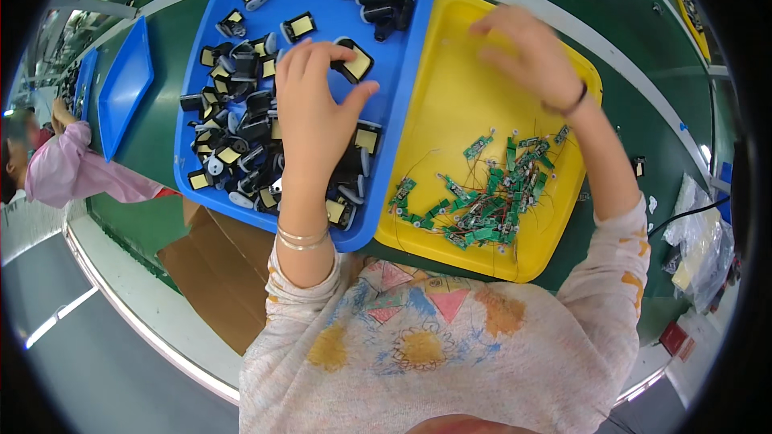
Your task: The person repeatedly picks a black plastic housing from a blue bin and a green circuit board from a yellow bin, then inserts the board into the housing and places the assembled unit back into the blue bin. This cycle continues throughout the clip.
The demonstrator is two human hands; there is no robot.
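L hand hides black parts, R hand blurred

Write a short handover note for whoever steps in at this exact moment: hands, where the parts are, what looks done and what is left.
Left hand: over the blue tray, fingers curled on a black part with a yellow face, thumb beside it.
Right hand: open and blurred above the far end of the yellow tray, holding nothing visible.
Parts: black-and-yellow pieces piled across the blue tray; green boards with thin wires heaped at the near end of the yellow tray.
Done: nothing visibly joined; black parts and boards lie in separate trays.
Left: both piles look large and unsorted.
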